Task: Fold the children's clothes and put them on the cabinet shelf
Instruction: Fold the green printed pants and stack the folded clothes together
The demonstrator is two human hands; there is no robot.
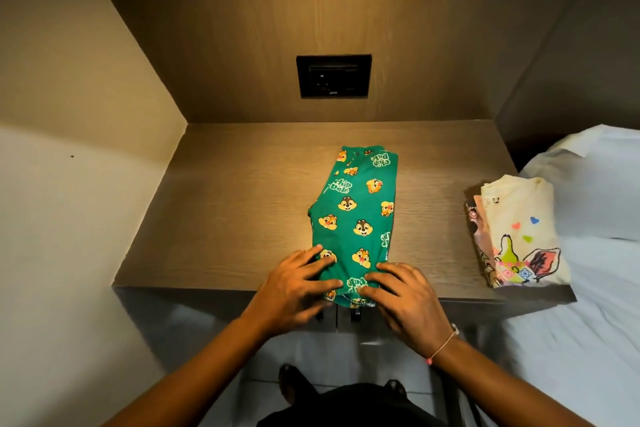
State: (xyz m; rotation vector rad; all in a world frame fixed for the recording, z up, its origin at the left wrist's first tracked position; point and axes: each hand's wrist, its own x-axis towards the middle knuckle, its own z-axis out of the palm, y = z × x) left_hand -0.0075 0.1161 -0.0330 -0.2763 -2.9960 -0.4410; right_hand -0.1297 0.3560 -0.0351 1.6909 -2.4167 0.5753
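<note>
Green children's trousers (358, 211) printed with chipmunk faces lie folded lengthwise on the wooden cabinet shelf (225, 211), running from the back toward the front edge, where their near end hangs slightly over. My left hand (294, 288) and my right hand (405, 295) rest on that near end, fingers spread and pressing on the cloth from either side. At the shelf's right end sits a folded cream shirt (523, 232) with a colourful drawing, on top of a pink garment (479, 232).
A black wall socket (333, 75) is set in the wooden back panel. A plain wall closes the left side. A bed with white sheets (595, 270) lies to the right. Cabinet door handles (355, 315) show below the front edge.
</note>
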